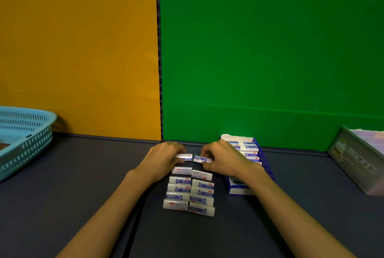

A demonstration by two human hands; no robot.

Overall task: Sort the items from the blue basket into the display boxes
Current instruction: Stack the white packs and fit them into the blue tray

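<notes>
Desk (62, 205) space in front of you carries a blue basket (25, 139) at its far left edge and a grey box (357, 160) at the far right edge. Nearer the middle, against the back edge, stands a blue display box (252, 190) filled with small white-and-blue packs. Two columns of the same packs (190, 192) lie on the desk just left of it. Your left hand (164, 159) has its grip pinched on one pack (184, 157) at the top of the left column; your right hand (225, 159) pinches another pack (202, 159) atop the right column.
</notes>
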